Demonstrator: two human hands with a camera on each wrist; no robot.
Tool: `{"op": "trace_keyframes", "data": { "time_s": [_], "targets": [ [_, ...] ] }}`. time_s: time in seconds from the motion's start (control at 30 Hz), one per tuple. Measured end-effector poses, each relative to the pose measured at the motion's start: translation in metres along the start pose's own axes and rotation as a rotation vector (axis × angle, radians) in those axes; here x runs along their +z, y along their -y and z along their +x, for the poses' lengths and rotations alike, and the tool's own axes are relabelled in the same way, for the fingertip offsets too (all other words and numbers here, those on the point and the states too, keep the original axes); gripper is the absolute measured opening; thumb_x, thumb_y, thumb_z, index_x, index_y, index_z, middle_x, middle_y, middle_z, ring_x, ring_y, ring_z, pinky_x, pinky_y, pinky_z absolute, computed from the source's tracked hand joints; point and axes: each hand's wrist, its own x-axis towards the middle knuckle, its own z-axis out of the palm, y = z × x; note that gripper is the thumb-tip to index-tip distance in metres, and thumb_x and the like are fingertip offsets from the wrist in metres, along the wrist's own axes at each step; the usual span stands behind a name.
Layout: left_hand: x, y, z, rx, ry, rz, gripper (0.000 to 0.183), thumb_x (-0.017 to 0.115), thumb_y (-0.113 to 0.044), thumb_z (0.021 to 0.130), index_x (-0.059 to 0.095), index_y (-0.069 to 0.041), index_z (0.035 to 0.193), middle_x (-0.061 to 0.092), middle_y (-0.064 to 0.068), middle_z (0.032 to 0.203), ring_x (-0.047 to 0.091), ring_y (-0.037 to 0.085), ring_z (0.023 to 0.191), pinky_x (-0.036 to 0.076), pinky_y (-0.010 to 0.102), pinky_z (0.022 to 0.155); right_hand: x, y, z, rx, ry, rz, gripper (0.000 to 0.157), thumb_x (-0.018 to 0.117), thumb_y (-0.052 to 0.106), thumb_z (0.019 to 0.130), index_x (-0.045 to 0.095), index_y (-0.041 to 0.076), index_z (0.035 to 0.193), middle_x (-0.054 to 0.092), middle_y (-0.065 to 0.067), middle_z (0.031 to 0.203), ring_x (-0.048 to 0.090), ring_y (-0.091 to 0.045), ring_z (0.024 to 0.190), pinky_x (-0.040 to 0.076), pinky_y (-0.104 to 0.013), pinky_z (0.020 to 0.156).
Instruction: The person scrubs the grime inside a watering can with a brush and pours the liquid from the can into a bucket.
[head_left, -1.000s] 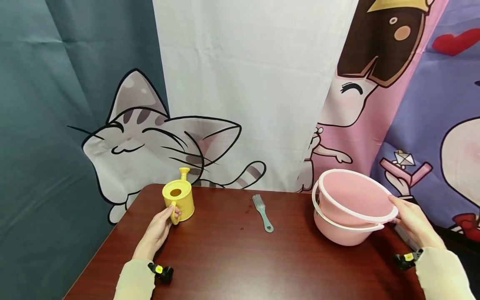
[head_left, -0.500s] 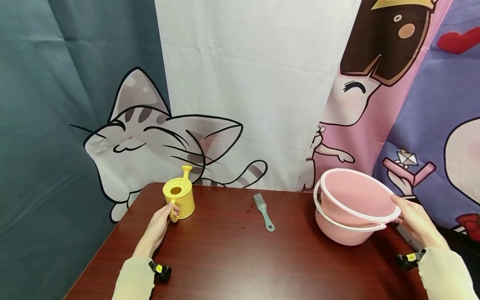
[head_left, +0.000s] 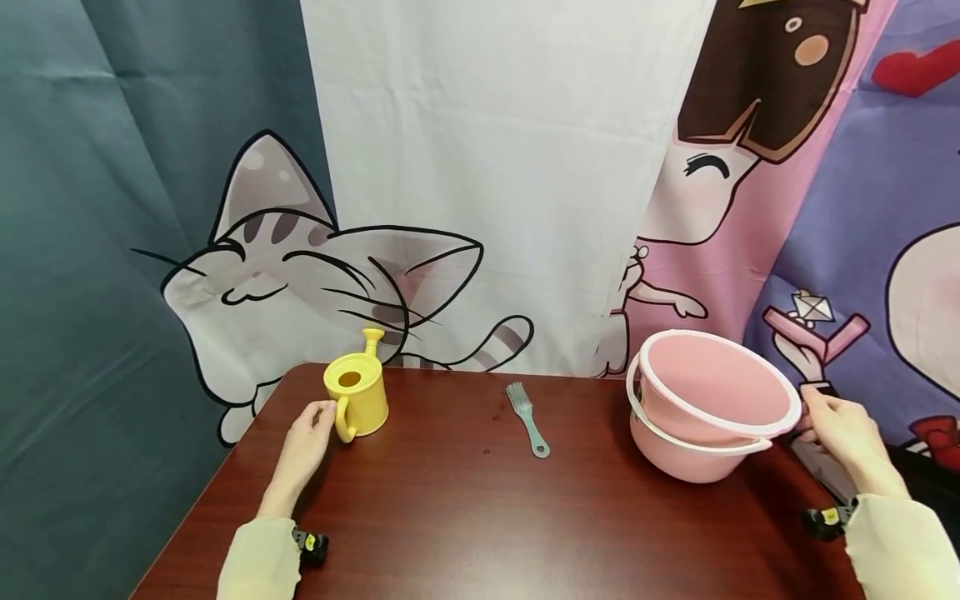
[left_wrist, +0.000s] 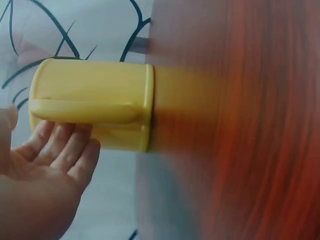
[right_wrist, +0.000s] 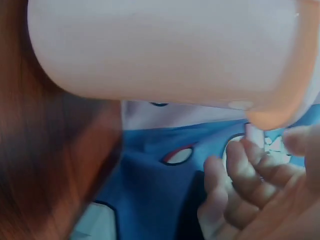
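Note:
A yellow watering can (head_left: 365,408) stands upright at the table's back left, its spout pointing away. Beside its handle is my left hand (head_left: 302,446); in the left wrist view the thumb is apart and the relaxed fingertips (left_wrist: 82,131) reach the handle (left_wrist: 75,111). At the right, a pink basin (head_left: 712,375) sits tilted inside a second pink basin (head_left: 693,467). My right hand (head_left: 847,433) is at the upper basin's right rim. In the right wrist view its thumb and loosely bent fingers (right_wrist: 240,170) are parted below the rim, with nothing between them.
A grey-green fork (head_left: 531,427) lies on the brown table (head_left: 525,525) between the can and the basins. Behind the table hangs a cartoon-printed curtain (head_left: 487,167). Small dark spots (head_left: 487,451) mark the wood near the fork.
My left hand has let go of the watering can's handle and drawn slightly left. My right hand has released the upper basin's rim and moved a little right. The can and basins stay put.

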Motion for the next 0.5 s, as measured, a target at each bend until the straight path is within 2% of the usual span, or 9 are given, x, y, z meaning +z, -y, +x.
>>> {"op": "trace_keyframes", "data": {
  "time_s": [0.03,0.13,0.23,0.3,0.37,0.5],
  "targets": [
    [-0.002,-0.002,-0.001,0.013,-0.021,0.041,0.059,0.032,-0.053,0.103,0.049,-0.003,0.13,0.056,0.021,0.125,0.048,0.034,0.121,0.034,0.051,0.099,-0.002,0.001,-0.004,-0.004,-0.033,-0.072,0.063,0.029,0.048,0.104,0.062,-0.006,0.1,0.068,-0.006,0.07,0.061,-0.011,0.057,0.047,-0.029,0.052],
    [-0.006,-0.007,-0.004,0.072,-0.106,0.11,0.055,0.032,-0.049,0.104,0.051,-0.003,0.128,0.059,0.021,0.119,0.052,0.035,0.113,0.038,0.051,0.092,-0.006,0.008,-0.016,-0.021,-0.125,-0.15,0.056,0.032,0.042,0.104,0.063,-0.005,0.103,0.07,-0.009,0.074,0.061,-0.011,0.059,0.043,-0.031,0.054],
    [-0.009,-0.016,-0.008,0.163,-0.19,0.148,0.049,0.035,-0.042,0.106,0.053,-0.001,0.125,0.059,0.022,0.114,0.054,0.036,0.108,0.04,0.051,0.088,-0.004,0.019,-0.028,-0.057,-0.226,-0.214,0.046,0.039,0.036,0.102,0.065,-0.002,0.099,0.07,-0.018,0.081,0.062,-0.033,0.068,0.038,-0.04,0.058],
    [-0.009,-0.022,-0.01,0.22,-0.231,0.163,0.045,0.039,-0.038,0.106,0.054,0.001,0.123,0.058,0.021,0.114,0.054,0.038,0.108,0.04,0.053,0.088,0.001,0.029,-0.037,-0.08,-0.288,-0.222,0.042,0.042,0.034,0.1,0.066,0.0,0.097,0.068,-0.024,0.087,0.058,-0.049,0.077,0.037,-0.048,0.06],
    [-0.008,-0.029,-0.012,0.272,-0.259,0.177,0.042,0.041,-0.035,0.106,0.056,0.002,0.121,0.057,0.021,0.116,0.053,0.039,0.11,0.039,0.054,0.09,0.008,0.04,-0.047,-0.103,-0.326,-0.221,0.039,0.045,0.033,0.099,0.067,0.001,0.098,0.065,-0.03,0.096,0.051,-0.06,0.086,0.036,-0.055,0.06],
    [-0.003,-0.042,-0.019,0.35,-0.286,0.212,0.037,0.045,-0.029,0.105,0.059,0.003,0.116,0.055,0.02,0.116,0.051,0.038,0.11,0.038,0.054,0.092,0.028,0.065,-0.069,-0.159,-0.356,-0.227,0.034,0.048,0.033,0.099,0.068,0.005,0.1,0.063,-0.031,0.097,0.053,-0.059,0.085,0.036,-0.057,0.056]
  ]
}}
